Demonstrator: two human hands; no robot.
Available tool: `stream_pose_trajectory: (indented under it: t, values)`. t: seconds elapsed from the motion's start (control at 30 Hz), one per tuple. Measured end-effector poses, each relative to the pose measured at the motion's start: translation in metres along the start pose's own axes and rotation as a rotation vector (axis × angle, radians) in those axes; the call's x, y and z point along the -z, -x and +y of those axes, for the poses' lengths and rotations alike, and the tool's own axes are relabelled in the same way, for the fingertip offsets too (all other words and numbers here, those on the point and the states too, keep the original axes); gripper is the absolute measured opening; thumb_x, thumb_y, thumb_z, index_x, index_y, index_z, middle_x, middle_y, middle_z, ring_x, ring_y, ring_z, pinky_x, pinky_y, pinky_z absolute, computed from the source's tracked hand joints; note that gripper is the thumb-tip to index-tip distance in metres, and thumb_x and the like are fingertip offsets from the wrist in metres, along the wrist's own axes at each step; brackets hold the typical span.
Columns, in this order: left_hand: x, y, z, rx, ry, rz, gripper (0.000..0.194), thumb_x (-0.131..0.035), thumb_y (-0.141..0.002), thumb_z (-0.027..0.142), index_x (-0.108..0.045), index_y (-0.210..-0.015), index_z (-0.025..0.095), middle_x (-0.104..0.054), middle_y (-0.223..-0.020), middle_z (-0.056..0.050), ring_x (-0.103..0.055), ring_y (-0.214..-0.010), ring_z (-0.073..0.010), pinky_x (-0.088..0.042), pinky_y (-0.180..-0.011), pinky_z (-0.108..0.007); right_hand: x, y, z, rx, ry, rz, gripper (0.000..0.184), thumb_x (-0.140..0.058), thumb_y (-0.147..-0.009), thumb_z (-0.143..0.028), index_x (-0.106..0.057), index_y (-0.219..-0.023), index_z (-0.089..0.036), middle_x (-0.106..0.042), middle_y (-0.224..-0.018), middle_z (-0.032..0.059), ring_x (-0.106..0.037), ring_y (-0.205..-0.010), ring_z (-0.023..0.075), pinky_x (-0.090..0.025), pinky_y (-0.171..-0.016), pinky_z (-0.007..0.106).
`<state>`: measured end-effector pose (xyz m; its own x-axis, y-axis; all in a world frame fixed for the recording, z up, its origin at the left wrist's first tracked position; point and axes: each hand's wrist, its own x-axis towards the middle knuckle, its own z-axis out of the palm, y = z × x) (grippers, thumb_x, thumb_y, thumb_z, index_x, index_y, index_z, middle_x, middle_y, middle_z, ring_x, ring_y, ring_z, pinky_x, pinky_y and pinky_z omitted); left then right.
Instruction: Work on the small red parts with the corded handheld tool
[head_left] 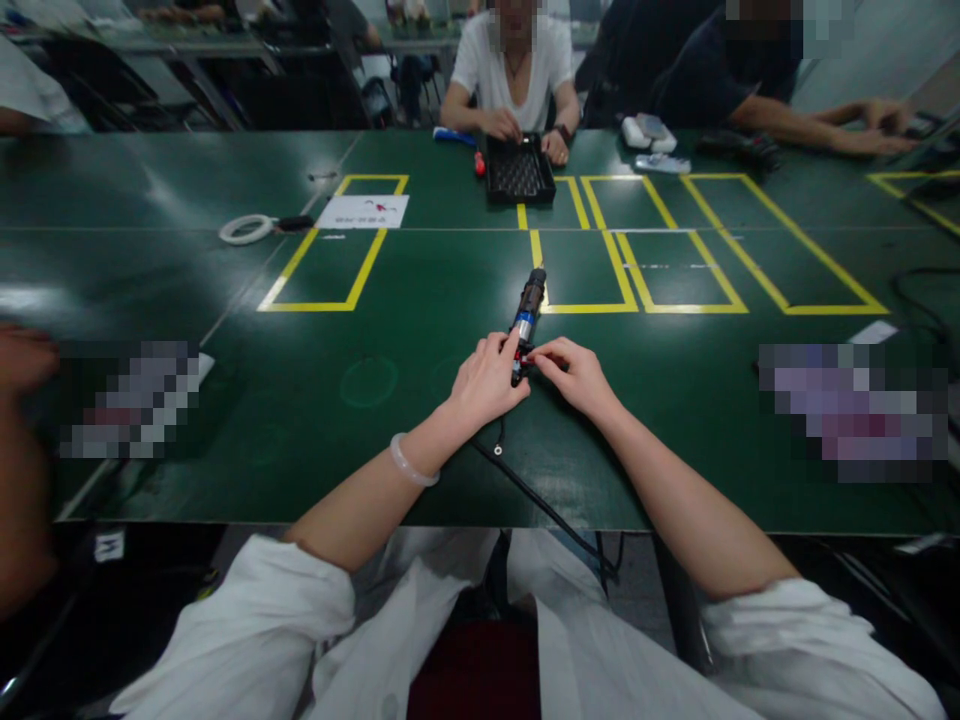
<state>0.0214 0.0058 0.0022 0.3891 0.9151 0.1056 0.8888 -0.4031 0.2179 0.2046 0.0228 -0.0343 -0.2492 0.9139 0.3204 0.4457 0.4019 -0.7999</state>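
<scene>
A slim black tool body (pixel 532 293) with a blue and a silver band, like an opened electric screwdriver, lies on the green table, its tip pointing away from me. My left hand (pixel 486 380) is closed over its near end and hides part of it. Beside it, my right hand (pixel 574 372) pinches at a thin red wire (pixel 528 359) by the tool's near end. A black cable (pixel 536 492) runs from under my left hand over the table edge. Near it lies a short lead with a ring terminal (pixel 498 450).
Across the table a person handles a black tray (pixel 520 170), with a red-handled object (pixel 480 163) next to it. A white paper (pixel 365 211) and a coiled white cable (pixel 247 230) lie at left. Yellow tape outlines mark the table. Blurred-out items (pixel 847 410) lie on both sides.
</scene>
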Motion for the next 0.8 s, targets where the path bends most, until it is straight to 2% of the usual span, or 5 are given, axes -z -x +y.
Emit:
stream_pose_trajectory:
  t: [0.13,0.3,0.5,0.63,0.8]
  values:
    - [-0.001,-0.002,0.003,0.003,-0.026,0.021,0.063,-0.055,-0.088,0.037,-0.039,-0.144,0.015,-0.050,-0.126,-0.017,-0.052,-0.111,-0.0302,-0.049,-0.087,-0.040,0.000,0.001,-0.004,-0.089,-0.075,0.031,0.017,-0.057,-0.090,-0.033,-0.066,-0.094,-0.019,-0.069,-0.083,0.0027,-0.061,-0.069,0.0164,-0.047,-0.069,0.031]
    - [-0.004,-0.010,0.006,0.061,-0.031,0.069,0.059,-0.048,-0.094,0.050,-0.043,-0.142,0.017,-0.052,-0.120,-0.017,-0.053,-0.109,-0.0300,-0.047,-0.086,-0.040,0.000,0.000,-0.003,-0.104,-0.092,0.065,0.019,-0.056,-0.091,-0.038,-0.062,-0.089,-0.020,-0.065,-0.074,0.0002,-0.060,-0.067,0.0154,-0.046,-0.069,0.030]
    - [-0.003,-0.011,0.002,0.071,-0.094,0.103,0.059,-0.043,-0.096,0.053,-0.044,-0.144,0.018,-0.055,-0.116,-0.016,-0.053,-0.105,-0.0304,-0.042,-0.089,-0.041,-0.003,-0.001,0.006,-0.124,-0.272,0.023,0.023,-0.055,-0.092,-0.043,-0.058,-0.094,-0.020,-0.068,-0.083,0.0017,-0.062,-0.070,0.0150,-0.049,-0.070,0.030]
    - [0.001,-0.007,-0.010,0.065,-0.098,0.070,0.061,-0.045,-0.096,0.054,-0.041,-0.147,0.021,-0.055,-0.118,-0.015,-0.052,-0.107,-0.0305,-0.040,-0.093,-0.041,-0.005,0.000,0.008,-0.120,-0.308,-0.047,0.024,-0.057,-0.090,-0.043,-0.058,-0.100,-0.021,-0.068,-0.088,0.0026,-0.063,-0.075,0.0151,-0.051,-0.073,0.030]
    - [0.012,0.003,-0.040,0.092,-0.161,0.035,0.065,-0.046,-0.095,0.053,-0.038,-0.151,0.021,-0.053,-0.125,-0.016,-0.051,-0.110,-0.0324,-0.039,-0.095,-0.042,-0.005,0.001,0.008,-0.113,-0.300,-0.042,0.023,-0.057,-0.090,-0.039,-0.058,-0.103,-0.020,-0.068,-0.090,0.0033,-0.063,-0.079,0.0155,-0.052,-0.077,0.031]
